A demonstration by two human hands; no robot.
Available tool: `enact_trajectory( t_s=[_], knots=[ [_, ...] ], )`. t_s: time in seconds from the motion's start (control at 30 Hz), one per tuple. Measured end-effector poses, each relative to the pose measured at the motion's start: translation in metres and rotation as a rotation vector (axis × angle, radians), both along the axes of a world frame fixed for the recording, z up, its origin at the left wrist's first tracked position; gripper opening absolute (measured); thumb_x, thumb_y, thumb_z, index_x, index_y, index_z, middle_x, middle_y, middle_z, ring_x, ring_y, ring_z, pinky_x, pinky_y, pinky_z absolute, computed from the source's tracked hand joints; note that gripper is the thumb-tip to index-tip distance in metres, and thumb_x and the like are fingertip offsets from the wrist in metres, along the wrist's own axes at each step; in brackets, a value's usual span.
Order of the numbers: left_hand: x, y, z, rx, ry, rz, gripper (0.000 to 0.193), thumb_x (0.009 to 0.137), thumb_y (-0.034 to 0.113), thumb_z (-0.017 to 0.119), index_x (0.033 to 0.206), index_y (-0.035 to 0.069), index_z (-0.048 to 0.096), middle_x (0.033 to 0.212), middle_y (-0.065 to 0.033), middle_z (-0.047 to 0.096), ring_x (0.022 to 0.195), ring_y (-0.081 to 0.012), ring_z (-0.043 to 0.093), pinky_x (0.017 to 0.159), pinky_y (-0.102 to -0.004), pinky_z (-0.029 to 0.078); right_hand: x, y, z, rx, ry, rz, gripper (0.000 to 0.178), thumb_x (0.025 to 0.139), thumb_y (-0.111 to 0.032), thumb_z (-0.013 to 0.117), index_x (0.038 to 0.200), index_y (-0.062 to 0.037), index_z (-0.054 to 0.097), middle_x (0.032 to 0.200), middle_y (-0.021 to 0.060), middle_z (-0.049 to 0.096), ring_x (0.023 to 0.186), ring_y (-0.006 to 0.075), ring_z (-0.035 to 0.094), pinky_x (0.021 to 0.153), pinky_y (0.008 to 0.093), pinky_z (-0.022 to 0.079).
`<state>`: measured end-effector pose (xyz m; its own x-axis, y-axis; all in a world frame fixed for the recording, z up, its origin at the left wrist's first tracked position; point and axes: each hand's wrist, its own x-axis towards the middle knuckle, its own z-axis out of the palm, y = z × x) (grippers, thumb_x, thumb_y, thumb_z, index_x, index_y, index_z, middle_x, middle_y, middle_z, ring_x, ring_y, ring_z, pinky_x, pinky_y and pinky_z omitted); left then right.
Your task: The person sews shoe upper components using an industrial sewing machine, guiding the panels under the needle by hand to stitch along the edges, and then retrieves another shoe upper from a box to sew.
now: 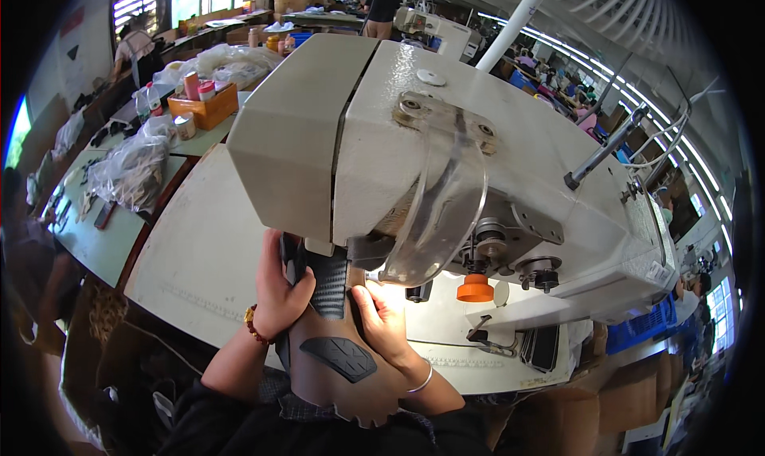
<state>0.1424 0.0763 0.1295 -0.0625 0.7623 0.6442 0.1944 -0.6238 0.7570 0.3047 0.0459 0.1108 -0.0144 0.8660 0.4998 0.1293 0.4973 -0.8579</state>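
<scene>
A brown shoe upper (319,388) with dark ribbed and patterned patches lies beneath the head of a cream sewing machine (299,137). My left hand (283,289) is closed around its left side, the fingers partly hidden behind a dark folded part. On the opposite edge, my right hand (384,317) grips the same upper with the thumb along the side. The upper's notched near end hangs toward me. A clear plastic guard (442,209) curves down just beyond my right hand. The machine head hides the needle and stitching point.
An orange knob (475,289) sits under the machine arm. The pale worktable (183,249) extends left, beside a green table (96,241) with plastic bags, bottles and an orange box (205,105). A blue crate (641,328) stands at right. Other people are farther back.
</scene>
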Motion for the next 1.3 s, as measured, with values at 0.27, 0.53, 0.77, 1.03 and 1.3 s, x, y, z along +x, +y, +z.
enact_trajectory(
  t_s=[0.27,0.53,0.77,1.03,1.3],
  knots=[
    [0.001,0.013,-0.007,0.002,-0.087,-0.053,0.061,0.069,-0.005,0.049,0.128,-0.004,0.035,0.117,-0.0139,0.046,0.111,-0.0216,0.045,0.098,-0.0316,0.034,0.005,-0.002,-0.001,-0.128,0.054,0.059,0.024,0.094,-0.01,0.052,0.072,-0.0009,0.049,0.061,0.0,0.04,0.06,0.0097,0.035,0.055,0.0245,0.031],
    [-0.01,0.034,-0.014,-0.034,-0.062,-0.147,0.046,0.071,-0.003,0.051,0.116,-0.004,0.044,0.109,-0.0119,0.052,0.104,-0.0191,0.05,0.093,-0.0318,0.038,0.004,-0.002,-0.004,-0.164,0.067,0.08,0.024,0.095,-0.009,0.05,0.072,-0.0013,0.049,0.064,-0.0032,0.041,0.062,0.0063,0.034,0.055,0.022,0.031],
    [-0.008,0.043,-0.014,0.053,-0.062,-0.107,0.038,0.076,0.0,0.058,0.112,-0.002,0.048,0.103,-0.0111,0.057,0.097,-0.0185,0.054,0.088,-0.0315,0.042,0.003,-0.003,-0.009,-0.263,0.19,0.104,0.02,0.096,-0.009,0.049,0.078,-0.0014,0.053,0.071,-0.0062,0.046,0.066,0.0037,0.038,0.059,0.0193,0.034],
    [-0.013,0.052,-0.003,0.114,0.059,-0.092,0.015,0.078,0.005,0.061,0.092,-0.001,0.06,0.088,-0.0085,0.063,0.081,-0.0178,0.059,0.074,-0.0315,0.047,-0.003,-0.006,-0.013,-0.402,0.35,0.115,0.016,0.096,-0.01,0.05,0.085,-0.0003,0.058,0.078,-0.0051,0.054,0.072,0.0014,0.045,0.063,0.0174,0.038],
    [-0.015,0.066,-0.014,0.179,0.102,-0.107,0.018,0.08,0.006,0.057,0.094,-0.002,0.061,0.086,-0.0116,0.064,0.078,-0.0226,0.06,0.071,-0.0332,0.048,0.004,-0.002,-0.032,-0.366,0.327,0.129,0.015,0.096,-0.01,0.05,0.101,0.0001,0.061,0.089,-0.0022,0.06,0.077,0.003,0.051,0.067,0.0165,0.041]
  ],
)
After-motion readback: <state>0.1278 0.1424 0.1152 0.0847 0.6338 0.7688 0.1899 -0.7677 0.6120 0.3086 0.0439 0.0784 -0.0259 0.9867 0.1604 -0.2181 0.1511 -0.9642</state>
